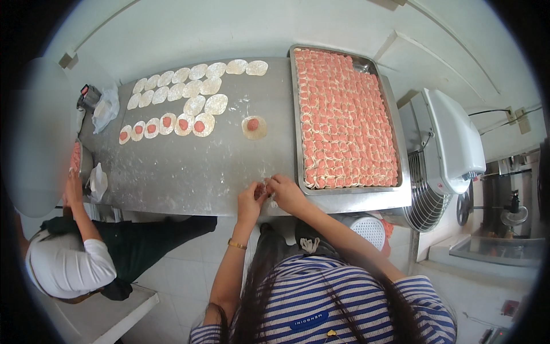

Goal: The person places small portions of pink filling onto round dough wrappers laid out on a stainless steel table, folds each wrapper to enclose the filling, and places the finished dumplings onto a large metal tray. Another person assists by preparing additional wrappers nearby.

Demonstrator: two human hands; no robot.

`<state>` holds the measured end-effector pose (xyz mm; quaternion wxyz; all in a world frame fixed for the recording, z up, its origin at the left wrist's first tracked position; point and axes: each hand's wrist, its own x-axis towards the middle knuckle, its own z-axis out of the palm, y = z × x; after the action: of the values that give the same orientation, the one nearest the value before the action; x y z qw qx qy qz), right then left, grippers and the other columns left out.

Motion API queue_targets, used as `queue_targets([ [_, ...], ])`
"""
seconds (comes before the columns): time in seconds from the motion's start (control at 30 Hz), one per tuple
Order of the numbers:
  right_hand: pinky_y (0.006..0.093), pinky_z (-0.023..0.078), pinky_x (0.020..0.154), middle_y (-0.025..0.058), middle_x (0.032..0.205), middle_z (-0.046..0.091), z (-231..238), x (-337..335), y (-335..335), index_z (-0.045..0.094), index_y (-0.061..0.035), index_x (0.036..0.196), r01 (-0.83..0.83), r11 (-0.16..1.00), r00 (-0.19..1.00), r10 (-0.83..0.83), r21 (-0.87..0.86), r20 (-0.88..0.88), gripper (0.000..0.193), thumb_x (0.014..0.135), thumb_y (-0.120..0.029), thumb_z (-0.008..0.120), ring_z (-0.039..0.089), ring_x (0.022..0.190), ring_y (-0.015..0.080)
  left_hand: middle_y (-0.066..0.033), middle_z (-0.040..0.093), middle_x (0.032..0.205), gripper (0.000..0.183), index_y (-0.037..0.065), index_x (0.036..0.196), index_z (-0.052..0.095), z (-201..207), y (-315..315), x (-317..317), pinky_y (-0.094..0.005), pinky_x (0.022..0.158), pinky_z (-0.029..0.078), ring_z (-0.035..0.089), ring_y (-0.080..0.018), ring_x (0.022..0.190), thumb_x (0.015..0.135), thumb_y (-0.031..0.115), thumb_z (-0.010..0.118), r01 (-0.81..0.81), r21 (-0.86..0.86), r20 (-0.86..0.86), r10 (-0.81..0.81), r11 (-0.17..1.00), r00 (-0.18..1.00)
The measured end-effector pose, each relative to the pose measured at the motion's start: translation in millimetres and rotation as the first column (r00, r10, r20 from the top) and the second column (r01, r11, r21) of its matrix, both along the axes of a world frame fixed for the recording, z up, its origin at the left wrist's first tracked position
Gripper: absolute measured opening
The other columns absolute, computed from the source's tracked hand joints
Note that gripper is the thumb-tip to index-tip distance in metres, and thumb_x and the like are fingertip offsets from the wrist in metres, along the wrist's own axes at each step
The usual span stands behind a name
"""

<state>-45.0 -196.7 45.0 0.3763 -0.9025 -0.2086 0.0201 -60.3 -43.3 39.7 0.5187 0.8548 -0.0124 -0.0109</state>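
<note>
Over the near edge of the steel table, my left hand [250, 202] and my right hand [286, 195] meet with fingers closed around a small dumpling [262, 190]. The fingers cover most of it. A round wrapper with pink filling [254, 127] lies alone beyond my hands. Farther left, several flat wrappers [216, 104] lie in overlapping rows, and the nearest row carries pink filling [199, 126]. To my right stands a large metal tray [297, 120] packed with rows of open-topped, pink-filled dumplings; its far right corner shows bare metal.
Flour marks the steel table [172, 172]. A co-worker [71, 258] stands at the left, hands at a bowl of pink filling [85, 163]. Plastic bags [106, 106] lie at the table's left end. A white machine with a wire guard [438, 149] stands beyond the tray's right side.
</note>
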Motion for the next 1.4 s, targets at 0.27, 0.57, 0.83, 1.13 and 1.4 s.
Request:
queue_targets([
  [0.27, 0.0446, 0.048, 0.074, 0.0169, 0.089, 0.055, -16, 5, -4, 0.058, -0.0057, 0.100, -0.044, 0.998, 0.999, 0.045, -0.052, 0.017, 0.026, 0.075, -0.003, 0.058, 0.058, 0.083, 0.0367, -0.0094, 0.068, 0.081, 0.015, 0.000, 0.093, 0.064, -17, 29, 21, -0.0286, 0.064, 0.050, 0.064, -0.0140, 0.072, 0.078, 0.002, 0.066, 0.058, -0.153, -0.168, -0.084, 0.986, 0.982],
  [0.57, 0.0271, 0.051, 0.073, 0.0060, 0.088, 0.064, 44, 108, -119, 0.064, -0.0051, 0.107, 0.233, 0.893, 0.933, -0.094, 0.386, -0.346, 0.037, 0.071, -0.009, 0.073, 0.062, 0.079, 0.0129, -0.0111, 0.062, 0.081, 0.028, -0.002, 0.095, 0.061, -17, 14, 126, -0.0340, 0.069, 0.048, 0.059, -0.0220, 0.072, 0.074, 0.014, 0.073, -0.359, 0.274, 0.072, 0.353, 0.892, 0.933],
  [0.83, 0.0331, 0.051, 0.071, 0.0109, 0.085, 0.067, 66, 314, -360, 0.068, -0.0078, 0.096, 0.594, 0.784, 0.772, -0.618, 0.181, 0.148, 0.026, 0.070, -0.010, 0.067, 0.064, 0.076, 0.0228, -0.0111, 0.052, 0.090, 0.032, 0.001, 0.094, 0.055, -9, -33, 133, -0.0381, 0.072, 0.044, 0.053, -0.0254, 0.078, 0.075, 0.019, 0.072, -0.544, 0.409, 0.177, 0.521, 0.732, 0.835],
  [1.13, 0.0354, 0.051, 0.071, 0.0117, 0.080, 0.067, 16, 429, -398, 0.069, -0.0094, 0.092, 0.536, 0.844, 0.844, -0.536, 0.000, -0.003, 0.027, 0.065, -0.012, 0.070, 0.065, 0.076, 0.0260, -0.0104, 0.048, 0.088, 0.027, 0.002, 0.095, 0.052, -19, -51, 133, -0.0392, 0.068, 0.040, 0.049, -0.0259, 0.073, 0.076, 0.015, 0.067, -0.619, 0.445, 0.324, 0.528, 0.647, 0.785],
  [1.4, 0.0413, 0.051, 0.076, 0.0161, 0.087, 0.067, 3, 447, -393, 0.071, -0.0127, 0.091, 0.366, 0.910, 0.931, -0.361, -0.197, 0.061, 0.024, 0.070, -0.013, 0.060, 0.064, 0.084, 0.0342, -0.0102, 0.046, 0.087, 0.024, 0.003, 0.092, 0.051, -21, -52, 134, -0.0386, 0.066, 0.039, 0.048, -0.0255, 0.071, 0.077, 0.015, 0.066, -0.621, 0.444, 0.299, 0.546, 0.646, 0.782],
])
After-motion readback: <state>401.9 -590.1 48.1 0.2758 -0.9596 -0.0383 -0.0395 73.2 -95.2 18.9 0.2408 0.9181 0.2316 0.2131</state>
